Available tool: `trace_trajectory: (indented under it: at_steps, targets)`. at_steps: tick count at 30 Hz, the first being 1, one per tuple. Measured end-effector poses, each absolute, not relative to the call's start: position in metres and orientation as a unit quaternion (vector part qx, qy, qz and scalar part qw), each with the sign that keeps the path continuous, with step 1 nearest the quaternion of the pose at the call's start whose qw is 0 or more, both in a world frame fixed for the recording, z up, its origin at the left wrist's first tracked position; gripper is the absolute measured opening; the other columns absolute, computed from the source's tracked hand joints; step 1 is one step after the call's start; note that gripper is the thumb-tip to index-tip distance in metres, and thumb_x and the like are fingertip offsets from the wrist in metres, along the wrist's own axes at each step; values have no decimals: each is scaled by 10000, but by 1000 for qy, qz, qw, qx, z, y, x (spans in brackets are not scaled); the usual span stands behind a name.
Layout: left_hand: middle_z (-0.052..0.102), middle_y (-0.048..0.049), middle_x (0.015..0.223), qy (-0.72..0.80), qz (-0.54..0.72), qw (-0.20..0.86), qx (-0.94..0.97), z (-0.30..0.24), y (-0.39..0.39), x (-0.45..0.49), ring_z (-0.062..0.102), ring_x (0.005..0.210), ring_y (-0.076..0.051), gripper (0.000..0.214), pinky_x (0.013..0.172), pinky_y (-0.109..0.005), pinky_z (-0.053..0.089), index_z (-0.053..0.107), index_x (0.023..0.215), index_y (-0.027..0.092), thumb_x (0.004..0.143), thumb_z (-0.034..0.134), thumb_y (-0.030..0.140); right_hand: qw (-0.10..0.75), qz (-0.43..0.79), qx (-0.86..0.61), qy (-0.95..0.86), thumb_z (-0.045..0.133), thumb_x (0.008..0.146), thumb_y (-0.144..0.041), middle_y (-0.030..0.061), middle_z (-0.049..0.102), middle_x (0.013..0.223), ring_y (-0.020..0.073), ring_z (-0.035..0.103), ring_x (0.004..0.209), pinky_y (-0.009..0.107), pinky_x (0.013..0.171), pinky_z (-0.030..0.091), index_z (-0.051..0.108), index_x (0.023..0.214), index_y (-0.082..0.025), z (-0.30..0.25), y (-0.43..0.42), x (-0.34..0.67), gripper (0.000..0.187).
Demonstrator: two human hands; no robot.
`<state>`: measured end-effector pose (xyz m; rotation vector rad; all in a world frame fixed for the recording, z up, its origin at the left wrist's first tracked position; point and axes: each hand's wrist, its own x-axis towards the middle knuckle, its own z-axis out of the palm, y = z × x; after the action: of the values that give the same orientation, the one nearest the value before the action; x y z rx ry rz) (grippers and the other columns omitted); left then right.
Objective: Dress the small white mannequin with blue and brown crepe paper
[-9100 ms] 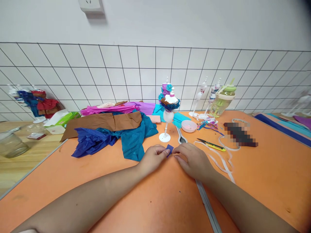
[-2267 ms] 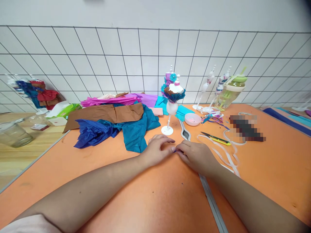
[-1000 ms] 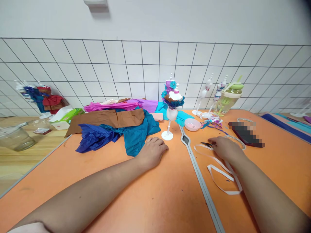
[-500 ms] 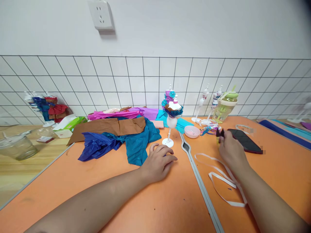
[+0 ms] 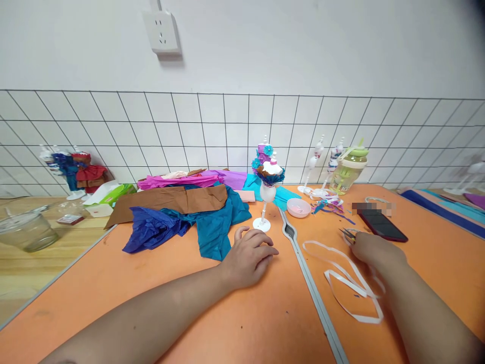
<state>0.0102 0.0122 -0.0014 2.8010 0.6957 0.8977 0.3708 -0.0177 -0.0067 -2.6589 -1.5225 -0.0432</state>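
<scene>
My left hand [image 5: 250,253] rests palm down on the orange table [image 5: 189,313], fingers loosely spread and slightly curled, just in front of the white base of a small mannequin stand [image 5: 267,188] that wears a paper dress. Nothing shows under its fingers. My right hand [image 5: 373,250] is closed around small scissors [image 5: 345,232], whose dark tips poke out to the left, low over the table. It hovers beside a looped white ribbon strip [image 5: 350,280] and a dark phone [image 5: 382,225].
A pile of crepe paper [image 5: 182,212] in blue, teal, brown and pink lies behind my left hand. A pink dish [image 5: 298,207], a green bottle [image 5: 348,169], paper scraps and more stands sit at the back. A grey seam strip [image 5: 316,298] crosses the table. A glass jar [image 5: 22,230] stands far left.
Both hands were pinching a small blue paper piece together. My right hand then went right, picked up the scissors and has now come down toward the table. My left hand stayed put.
</scene>
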Motion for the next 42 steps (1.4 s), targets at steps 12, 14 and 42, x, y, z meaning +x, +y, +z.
trace_trajectory:
  at_steps: [12,14,42]
  targets:
    - [423,-104,1484,279,348,-55,894,-5,16,8,245,1424,-287,518,1097,-450,254,428,1407,225,899,529,245,74,-202,-548,-808,519,846,-87,3,639,751,157,592,680,278,543,226,579,911,-244,36,-46,265,180]
    - [503,-96,1427,260,329,-86,904,-3,14,7,307,1393,-282,479,1072,-442,268,468,1376,222,907,533,298,101,-226,-486,-838,533,844,-68,-15,601,700,144,546,642,286,555,223,577,900,-241,32,-48,259,187]
    - [665,-25,740,288,183,-216,915,-11,20,16,574,718,-193,360,610,-350,324,487,1322,135,986,419,245,289,513,-578,-565,356,898,-672,-88,421,477,116,459,367,250,404,458,512,944,-226,32,-54,218,474]
